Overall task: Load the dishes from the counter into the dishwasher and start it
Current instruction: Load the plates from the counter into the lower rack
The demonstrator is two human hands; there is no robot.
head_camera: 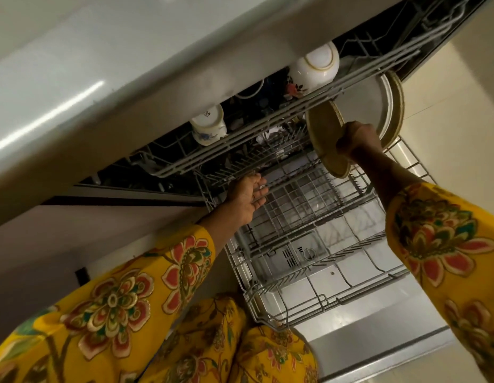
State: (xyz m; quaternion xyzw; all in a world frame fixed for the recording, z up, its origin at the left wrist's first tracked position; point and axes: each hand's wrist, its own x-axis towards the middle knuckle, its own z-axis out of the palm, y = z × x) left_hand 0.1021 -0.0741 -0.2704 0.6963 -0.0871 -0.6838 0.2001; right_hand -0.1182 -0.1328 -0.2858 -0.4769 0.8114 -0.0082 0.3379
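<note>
Fingers: right hand [357, 139] clenched round rim of beige plate [327, 145]; left hand [247, 197] loosely spread, holding nothing | plate: on edge over far right of lower rack [309, 244], beside larger plate [378, 106] | advice: lower it straight between tines; left hand steadies rack

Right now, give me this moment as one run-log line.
phase: loading lower rack | right hand: grips round beige plate, on edge | left hand: open over grey wire lower rack | upper rack: white bowl

Partial "…IA" on cup [208, 123] base
</note>
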